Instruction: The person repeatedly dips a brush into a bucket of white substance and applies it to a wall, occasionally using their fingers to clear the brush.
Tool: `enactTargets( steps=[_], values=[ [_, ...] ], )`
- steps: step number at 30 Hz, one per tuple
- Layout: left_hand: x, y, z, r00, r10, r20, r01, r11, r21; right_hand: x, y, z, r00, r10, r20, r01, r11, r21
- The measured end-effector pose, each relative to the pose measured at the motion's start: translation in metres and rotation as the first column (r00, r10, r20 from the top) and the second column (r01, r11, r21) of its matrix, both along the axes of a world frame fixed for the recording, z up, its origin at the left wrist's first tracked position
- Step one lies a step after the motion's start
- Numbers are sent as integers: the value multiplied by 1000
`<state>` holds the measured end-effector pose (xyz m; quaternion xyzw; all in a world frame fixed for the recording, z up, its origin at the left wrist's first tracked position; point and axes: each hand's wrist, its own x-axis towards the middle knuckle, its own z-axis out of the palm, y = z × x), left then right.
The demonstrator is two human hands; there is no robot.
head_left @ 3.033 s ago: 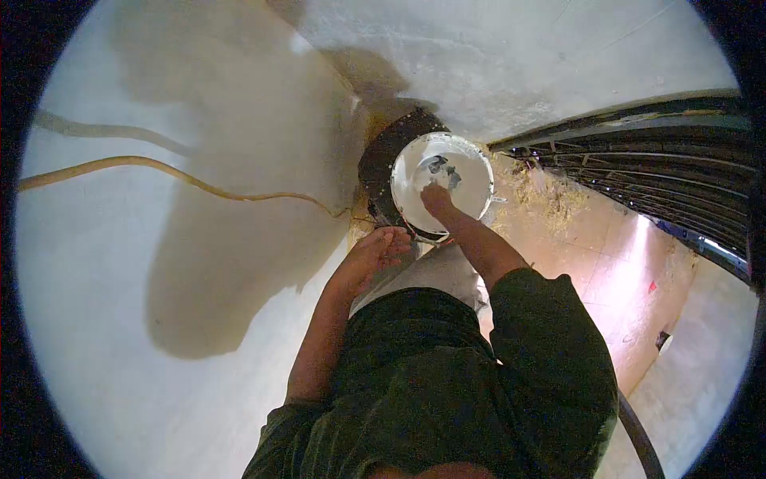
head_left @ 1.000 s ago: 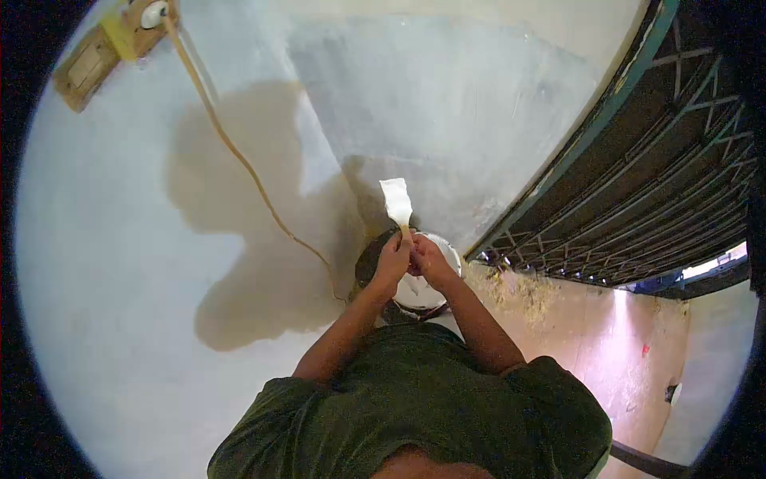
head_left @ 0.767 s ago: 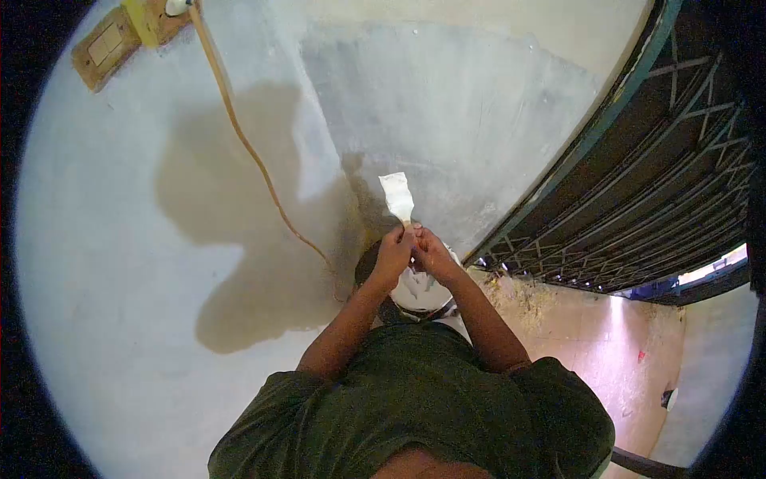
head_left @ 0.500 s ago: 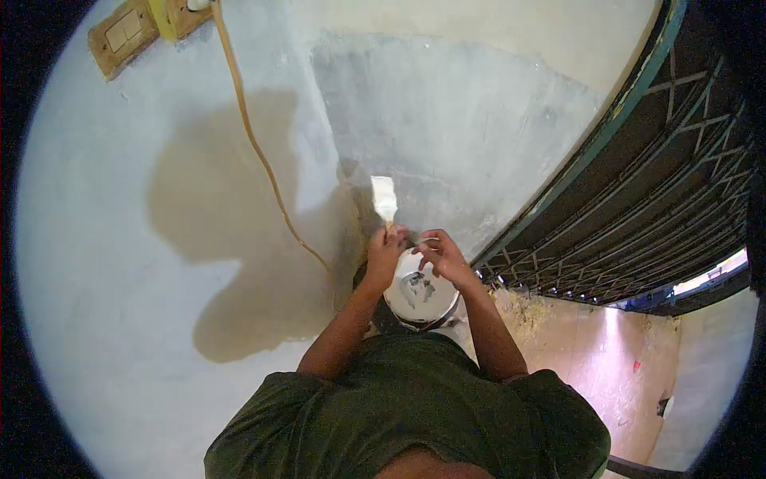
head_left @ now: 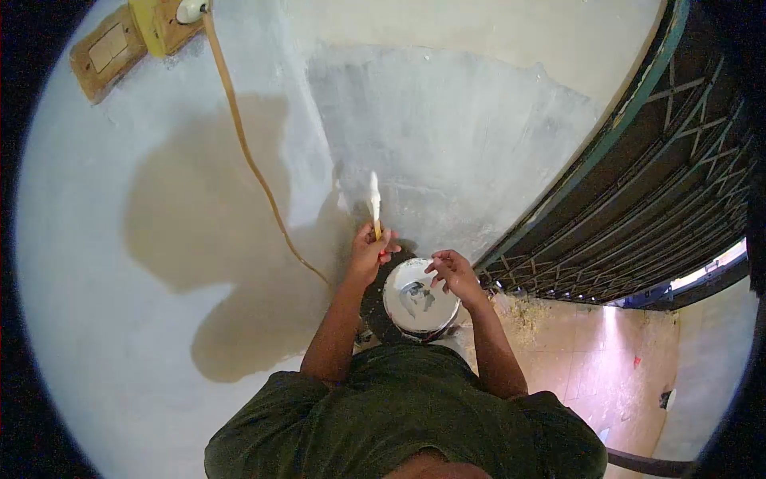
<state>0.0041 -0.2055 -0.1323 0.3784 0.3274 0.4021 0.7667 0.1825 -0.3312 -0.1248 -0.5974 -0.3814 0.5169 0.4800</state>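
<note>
A paintbrush (head_left: 376, 209) with white paint on its bristles points up, its narrow edge towards me. My left hand (head_left: 369, 254) is closed round its yellowish handle. Below and to the right sits a round white bucket (head_left: 392, 307), with grey and white smears showing inside its rim. My right hand (head_left: 453, 276) hovers at the bucket's upper right edge, fingers loosely bent and apart, holding nothing. Behind the brush is the wall corner, where a grey patchy wall (head_left: 447, 120) meets a paler one.
A tan cable (head_left: 254, 164) hangs down the left wall (head_left: 80, 239) from a plug (head_left: 191, 10) beside a switch plate (head_left: 109, 53). To the right stands a dark folding metal gate (head_left: 638, 199). Debris (head_left: 523, 315) lies on the tiled floor (head_left: 590, 351) near its foot.
The brush has turned from its flat face to its narrow edge. My left hand has moved left and slightly down, and my right hand right and down, so they are farther apart.
</note>
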Motion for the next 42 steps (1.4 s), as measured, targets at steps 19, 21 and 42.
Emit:
enactTargets(
  steps=[19, 21, 42],
  values=[
    [52, 57, 34, 994, 106, 8, -106, 972, 210, 17, 27, 12, 996, 50, 72, -52, 998, 25],
    [55, 83, 54, 999, 37, 14, -39, 931, 362, 14, 33, 24, 994, 64, 85, -68, 997, 40],
    [66, 124, 8, 955, -62, -289, 51, 998, -47, 5, 34, 20, 993, 113, 28, -111, 991, -79]
  ],
)
